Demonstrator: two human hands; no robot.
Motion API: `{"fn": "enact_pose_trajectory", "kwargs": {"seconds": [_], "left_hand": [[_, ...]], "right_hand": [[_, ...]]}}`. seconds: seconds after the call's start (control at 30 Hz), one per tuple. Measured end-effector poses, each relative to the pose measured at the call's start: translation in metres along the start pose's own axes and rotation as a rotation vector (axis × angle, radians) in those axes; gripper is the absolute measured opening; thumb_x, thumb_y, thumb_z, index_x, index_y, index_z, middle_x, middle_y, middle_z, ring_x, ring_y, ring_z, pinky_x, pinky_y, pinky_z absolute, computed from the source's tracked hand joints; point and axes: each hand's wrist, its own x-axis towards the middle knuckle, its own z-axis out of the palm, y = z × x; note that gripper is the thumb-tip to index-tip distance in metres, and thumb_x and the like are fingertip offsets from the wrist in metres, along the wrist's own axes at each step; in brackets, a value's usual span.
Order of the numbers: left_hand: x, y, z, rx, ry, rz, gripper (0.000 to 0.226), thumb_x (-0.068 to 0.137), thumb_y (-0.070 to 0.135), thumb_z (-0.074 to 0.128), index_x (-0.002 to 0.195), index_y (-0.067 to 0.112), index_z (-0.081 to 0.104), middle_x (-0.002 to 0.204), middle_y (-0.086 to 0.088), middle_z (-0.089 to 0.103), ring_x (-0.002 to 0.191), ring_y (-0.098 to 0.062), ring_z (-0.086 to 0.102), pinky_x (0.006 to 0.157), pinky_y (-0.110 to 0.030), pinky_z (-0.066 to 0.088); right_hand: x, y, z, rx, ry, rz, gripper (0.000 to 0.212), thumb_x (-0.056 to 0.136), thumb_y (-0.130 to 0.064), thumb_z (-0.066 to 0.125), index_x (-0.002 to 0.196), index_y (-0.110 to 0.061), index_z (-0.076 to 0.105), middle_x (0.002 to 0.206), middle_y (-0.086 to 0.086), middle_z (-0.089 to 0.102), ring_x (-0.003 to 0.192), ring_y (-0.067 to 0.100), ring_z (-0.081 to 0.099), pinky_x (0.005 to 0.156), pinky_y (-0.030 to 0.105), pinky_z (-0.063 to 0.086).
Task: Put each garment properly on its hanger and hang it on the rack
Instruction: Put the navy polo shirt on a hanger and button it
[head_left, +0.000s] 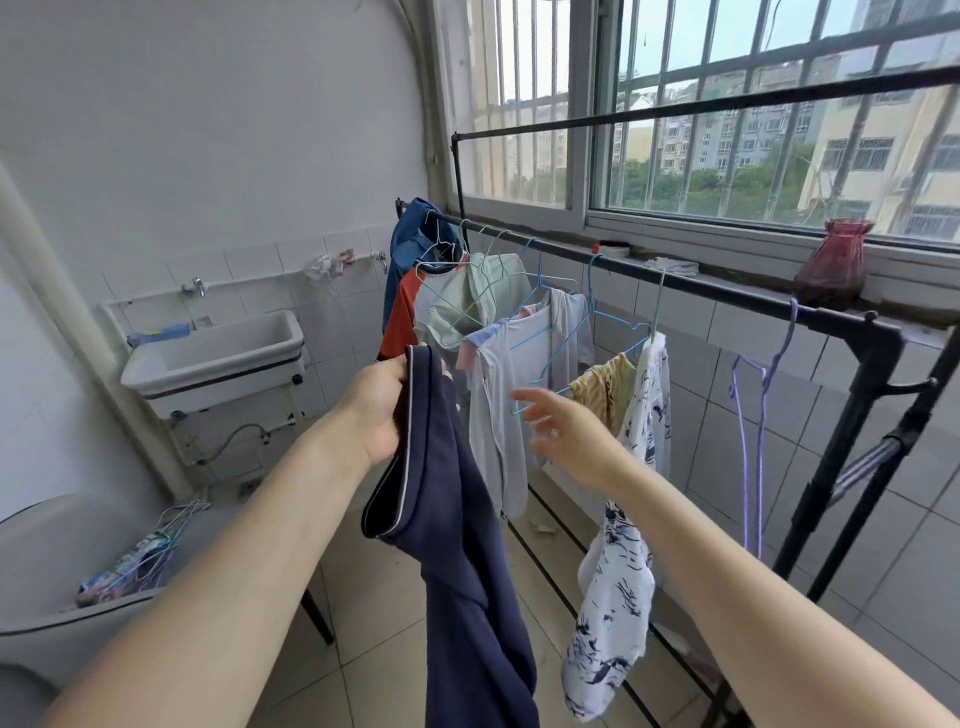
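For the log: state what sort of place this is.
Probably an enclosed laundry balcony in a flat: a black drying rack hung with clothes, a wall-mounted wash sink, and a barred window facing apartment blocks.

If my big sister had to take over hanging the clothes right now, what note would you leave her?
Left hand: grips the navy garment by its top edge; it is not on a hanger yet.
Right hand: open, holds nothing, fingers reaching at the empty blue hanger on the rack rail.
Done: several garments already hang there, the white patterned one among them.
Left: fit the navy garment on a hanger and hang it. An empty purple hanger hangs further right; spare hangers lie bottom left.
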Motion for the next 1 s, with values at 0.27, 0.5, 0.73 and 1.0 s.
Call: {"fn": "enact_pose_trajectory", "kwargs": {"seconds": [0.27, 0.5, 0.73, 1.0], "left_hand": [[-0.012, 0.016, 0.013, 0.072, -0.443, 0.050, 0.055, 0.099, 0.020, 0.024, 0.051, 0.019, 0.050, 0.054, 0.003, 0.043, 0.049, -0.012, 0.044, 0.082, -0.035, 0.044], [0.005, 0.027, -0.036, 0.268, 0.167, 0.226, 0.035, 0.080, 0.038, 0.059, 0.050, 0.021, 0.053, 0.056, 0.000, 0.044, 0.057, -0.017, 0.043, 0.060, -0.028, 0.035], [0.006, 0.008, -0.058, 1.223, 0.623, 0.480, 0.026, 0.101, 0.030, 0.045, 0.092, 0.011, 0.062, 0.091, -0.009, 0.059, 0.089, -0.027, 0.055, 0.073, -0.034, 0.040], [-0.016, -0.024, -0.022, 1.191, -0.169, 0.419, 0.017, 0.091, 0.028, 0.068, 0.104, 0.018, 0.068, 0.094, 0.006, 0.072, 0.085, -0.010, 0.066, 0.082, -0.034, 0.050]], "right_hand": [[0.004, -0.008, 0.054, 0.036, -0.309, -0.231, 0.049, 0.082, -0.002, 0.067, 0.129, -0.012, 0.059, 0.136, 0.005, 0.053, 0.127, 0.018, 0.046, 0.110, 0.038, 0.036], [0.007, -0.009, 0.039, 0.048, 0.106, -0.172, 0.046, 0.089, -0.031, 0.068, 0.057, -0.023, 0.036, 0.053, -0.005, 0.034, 0.055, 0.011, 0.032, 0.057, 0.033, 0.029], [0.008, -0.041, 0.028, -0.136, 0.250, -0.269, 0.041, 0.095, -0.040, 0.058, 0.068, -0.010, 0.050, 0.057, -0.003, 0.047, 0.060, 0.023, 0.047, 0.059, 0.037, 0.040], [0.014, -0.056, 0.020, 0.373, 0.091, -0.091, 0.034, 0.092, -0.028, 0.067, 0.080, 0.003, 0.064, 0.066, 0.010, 0.055, 0.063, 0.013, 0.046, 0.059, 0.029, 0.038]]}}
